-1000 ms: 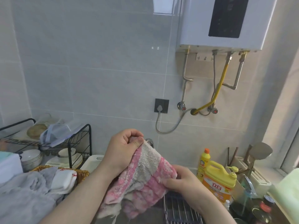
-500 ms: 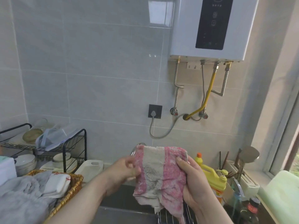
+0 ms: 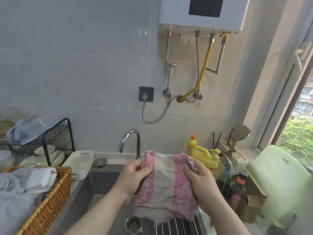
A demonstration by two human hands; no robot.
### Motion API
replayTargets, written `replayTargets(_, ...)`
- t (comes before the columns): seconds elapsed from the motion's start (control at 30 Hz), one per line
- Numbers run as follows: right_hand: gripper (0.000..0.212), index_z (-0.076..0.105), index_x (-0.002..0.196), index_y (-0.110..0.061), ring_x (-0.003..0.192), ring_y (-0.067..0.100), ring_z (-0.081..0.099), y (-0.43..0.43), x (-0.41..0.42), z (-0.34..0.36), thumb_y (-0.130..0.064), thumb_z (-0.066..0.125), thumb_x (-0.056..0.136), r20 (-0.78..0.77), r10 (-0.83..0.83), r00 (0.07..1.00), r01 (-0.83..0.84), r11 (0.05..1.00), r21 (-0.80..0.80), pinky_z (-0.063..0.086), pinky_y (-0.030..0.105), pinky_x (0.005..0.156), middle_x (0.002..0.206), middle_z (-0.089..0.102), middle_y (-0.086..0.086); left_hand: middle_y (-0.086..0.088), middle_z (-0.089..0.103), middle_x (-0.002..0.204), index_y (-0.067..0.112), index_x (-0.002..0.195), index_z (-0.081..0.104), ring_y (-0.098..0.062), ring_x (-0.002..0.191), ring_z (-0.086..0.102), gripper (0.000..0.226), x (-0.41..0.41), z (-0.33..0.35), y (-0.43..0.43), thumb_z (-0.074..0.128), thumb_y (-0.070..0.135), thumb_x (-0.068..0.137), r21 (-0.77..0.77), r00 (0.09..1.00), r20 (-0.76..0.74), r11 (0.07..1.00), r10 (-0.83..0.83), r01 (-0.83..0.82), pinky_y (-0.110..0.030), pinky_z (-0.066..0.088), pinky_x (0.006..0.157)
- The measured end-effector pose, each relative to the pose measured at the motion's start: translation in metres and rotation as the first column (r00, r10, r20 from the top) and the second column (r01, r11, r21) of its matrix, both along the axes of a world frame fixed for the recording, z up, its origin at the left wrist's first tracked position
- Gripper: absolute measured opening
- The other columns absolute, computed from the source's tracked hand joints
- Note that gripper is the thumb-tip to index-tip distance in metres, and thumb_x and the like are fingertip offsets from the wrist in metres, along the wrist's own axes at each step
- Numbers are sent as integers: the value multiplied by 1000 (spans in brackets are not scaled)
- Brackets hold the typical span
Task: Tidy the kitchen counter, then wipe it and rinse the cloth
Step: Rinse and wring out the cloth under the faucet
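A pink and grey cloth (image 3: 165, 187) hangs spread between my two hands over the dark sink (image 3: 103, 182). My left hand (image 3: 133, 177) pinches its left edge near the top. My right hand (image 3: 201, 184) grips the bunched right edge. The chrome tap (image 3: 131, 141) stands just behind the cloth, and no water shows at its spout. The drain (image 3: 133, 224) lies below the cloth's lower edge.
A wicker basket (image 3: 50, 200) of grey and white cloths sits at the left, with a black dish rack (image 3: 45, 141) and white tray (image 3: 79, 163) behind. Yellow detergent bottles (image 3: 203, 153), dark bottles (image 3: 238, 187), a knife block (image 3: 235, 158) and a pale green board (image 3: 277, 180) crowd the right.
The view has tilted down, bringing the tap and sink into sight. My hands have pulled the cloth wider and flatter between them, lower over the sink.
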State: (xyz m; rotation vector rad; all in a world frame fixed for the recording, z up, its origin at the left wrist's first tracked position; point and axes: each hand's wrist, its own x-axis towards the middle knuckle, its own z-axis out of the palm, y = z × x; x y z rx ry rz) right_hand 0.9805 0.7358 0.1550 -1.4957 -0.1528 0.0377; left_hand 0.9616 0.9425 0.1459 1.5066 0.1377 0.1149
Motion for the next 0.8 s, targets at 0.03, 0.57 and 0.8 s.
replayTargets(0.03,37,74,98,-40,100,21,71,-4,0,-9,-7,56,97,-4,-15,1000,15,998,-54,56,48,90,103,76,-1,-17,75,89,1,95,68,-35,84,72,11,1,-8,-3,66,10,89,22,1000,-15,1000,5,-4,-40,58,74)
replayTargets(0.57,12,67,96,-27,83,9,67,-69,-39,-169,-20,58,98,-211,-209,955,65,839,-540,55,25,72,86,72,-8,-17,67,97,12,95,58,-25,84,64,5,-31,-194,-77,59,8,92,194,890,-434,950,-141,245,-48,54,83)
replayTargets(0.8,18,62,113,-18,95,14,62,-80,-38,-230,-23,55,98,-403,-260,878,-85,743,-664,47,25,73,104,67,-3,-1,48,77,16,78,40,-16,67,43,18,-39,-242,-95,53,19,89,479,802,-593,769,-72,423,-31,31,58)
